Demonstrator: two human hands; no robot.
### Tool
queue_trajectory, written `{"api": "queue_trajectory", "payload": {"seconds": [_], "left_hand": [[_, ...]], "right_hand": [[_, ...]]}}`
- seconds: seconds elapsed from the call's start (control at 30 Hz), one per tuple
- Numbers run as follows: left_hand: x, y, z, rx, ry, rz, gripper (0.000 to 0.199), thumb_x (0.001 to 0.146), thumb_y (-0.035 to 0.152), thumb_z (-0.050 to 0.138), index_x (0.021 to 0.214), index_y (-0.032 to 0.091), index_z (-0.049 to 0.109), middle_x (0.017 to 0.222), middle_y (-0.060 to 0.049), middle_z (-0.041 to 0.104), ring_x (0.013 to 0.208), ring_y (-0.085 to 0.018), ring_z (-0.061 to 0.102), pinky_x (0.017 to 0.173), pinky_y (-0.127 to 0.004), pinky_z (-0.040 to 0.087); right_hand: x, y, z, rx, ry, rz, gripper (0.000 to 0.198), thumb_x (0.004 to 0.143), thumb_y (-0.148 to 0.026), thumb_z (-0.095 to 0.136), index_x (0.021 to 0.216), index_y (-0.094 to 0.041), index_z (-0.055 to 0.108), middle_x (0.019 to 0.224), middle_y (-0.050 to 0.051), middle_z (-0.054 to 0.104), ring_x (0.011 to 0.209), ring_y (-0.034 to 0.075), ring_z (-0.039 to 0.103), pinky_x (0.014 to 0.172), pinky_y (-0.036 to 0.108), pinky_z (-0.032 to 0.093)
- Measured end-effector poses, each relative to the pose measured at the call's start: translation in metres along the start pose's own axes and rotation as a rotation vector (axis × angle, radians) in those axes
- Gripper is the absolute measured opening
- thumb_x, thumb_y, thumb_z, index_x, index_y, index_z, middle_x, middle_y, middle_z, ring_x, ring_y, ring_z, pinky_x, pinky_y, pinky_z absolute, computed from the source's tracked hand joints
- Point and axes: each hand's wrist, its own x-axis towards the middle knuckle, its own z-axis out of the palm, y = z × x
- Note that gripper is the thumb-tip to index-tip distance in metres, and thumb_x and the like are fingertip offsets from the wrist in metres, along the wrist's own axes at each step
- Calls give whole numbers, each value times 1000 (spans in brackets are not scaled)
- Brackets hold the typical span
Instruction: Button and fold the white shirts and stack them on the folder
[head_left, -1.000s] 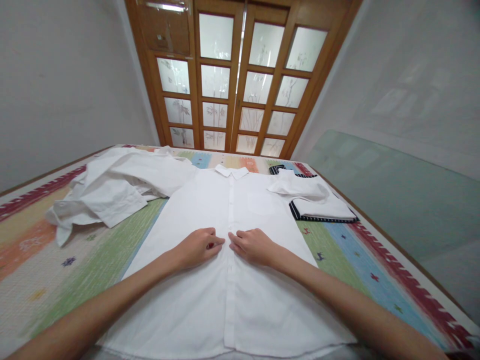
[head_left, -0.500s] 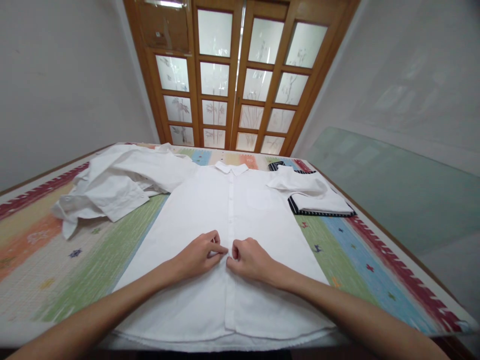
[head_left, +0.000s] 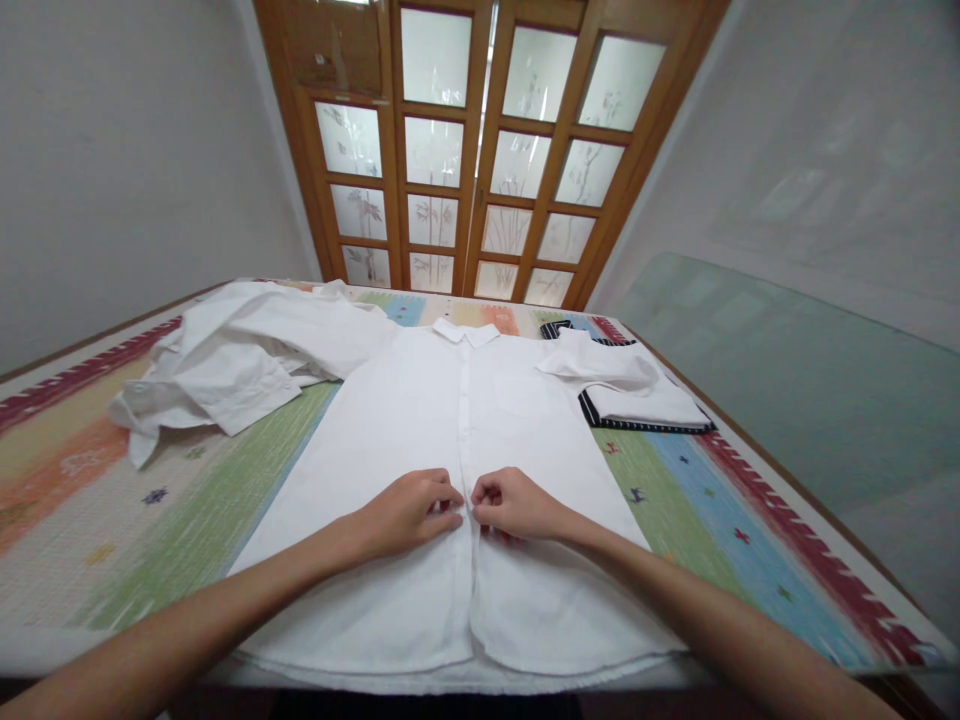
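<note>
A white button-up shirt lies flat, front up, on a striped multicoloured cloth, collar away from me. My left hand and my right hand meet at the button placket in the lower middle of the shirt. Both pinch the placket edges between thumb and fingers. Below the hands the two front panels are parted slightly, showing a gap down to the hem.
A heap of crumpled white garments lies at the left back. A folded white garment with dark striped trim sits at the right back. The striped cloth covers the surface; wooden glazed doors stand behind.
My hands slid down the placket towards me, then closed from flat fingers into a pinch. The shirt's lower front panels have come apart a little below my hands.
</note>
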Motion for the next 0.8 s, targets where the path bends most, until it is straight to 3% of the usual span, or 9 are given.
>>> {"api": "queue_trajectory", "payload": {"seconds": [0.13,0.37,0.57,0.8], "left_hand": [[6,1,7,-16,-9,-10,15,83,24,59,91,18,70,82,-2,62,71,-13,56,67,-23,40],[12,7,3,-133,4,-146,8,76,18,56,79,18,64,74,0,65,68,-14,58,63,-23,40],[14,4,7,-489,-55,-353,6,74,20,55,80,18,57,55,5,60,53,-13,60,54,-23,44],[13,-2,10,-696,-16,-388,17,72,20,61,83,20,47,54,6,64,50,-13,63,52,-23,47]], "right_hand": [[-1,5,-1,94,-46,18,9,70,-17,53,74,-18,61,49,-6,57,39,10,52,39,19,37],[0,6,-2,194,-76,23,8,74,-21,54,74,-17,61,56,-5,60,40,8,52,38,17,36],[3,7,1,231,-83,19,10,74,-22,55,73,-15,62,58,-3,63,39,7,54,37,16,35],[5,6,2,239,-98,40,13,75,-22,53,70,-15,62,60,-1,67,37,7,53,36,17,35]]}}
